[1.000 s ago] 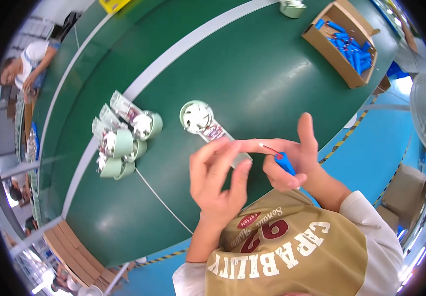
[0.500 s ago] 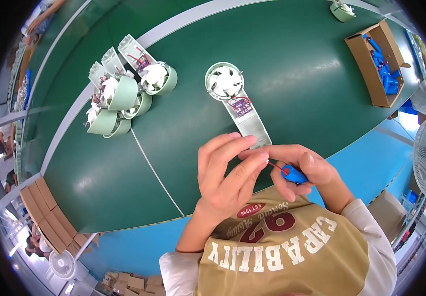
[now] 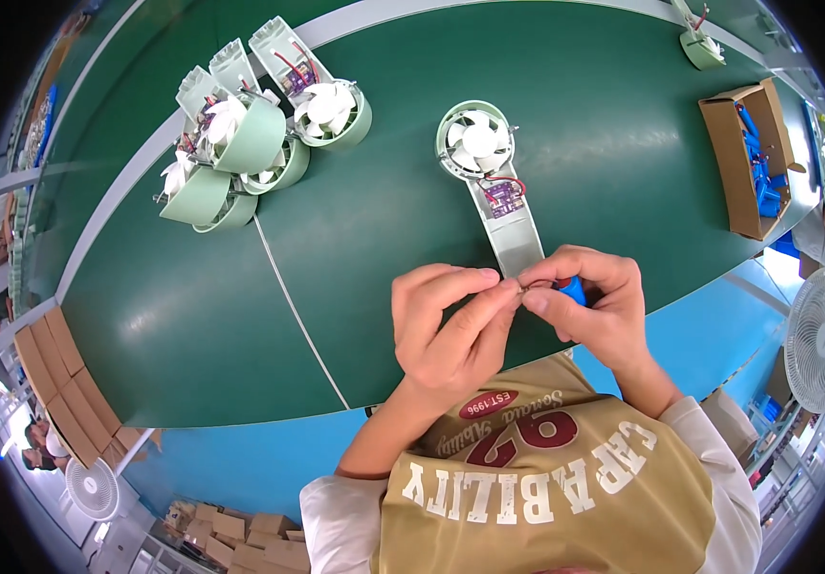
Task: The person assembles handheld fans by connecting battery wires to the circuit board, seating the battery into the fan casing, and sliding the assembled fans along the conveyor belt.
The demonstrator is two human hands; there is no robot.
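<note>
A blue cylindrical battery [image 3: 575, 291] sits in the curled fingers of my right hand [image 3: 604, 301]. Its short wire [image 3: 539, 284] runs toward my left, between the fingertips of both hands. My left hand [image 3: 451, 320] pinches the end of that wire; the tip itself is mostly hidden by fingers. Just beyond my hands lies an opened pale green handheld fan [image 3: 517, 239], its handle toward me. White blades [image 3: 479, 141] fill its round head, and a purple circuit board [image 3: 505, 199] with red wires sits in the upper handle.
Several similar opened fans [image 3: 250, 134] are heaped at the far left of the green table [image 3: 384, 220]. A cardboard box [image 3: 733, 163] of blue batteries stands at the right, with another fan part [image 3: 701, 48] beyond it. Brown cartons [image 3: 54, 373] stand past the left edge.
My right hand has turned and drawn in, its thumb and forefinger now meeting my left fingertips at the wire. The battery has slipped further behind the right fingers. The view has shifted slightly.
</note>
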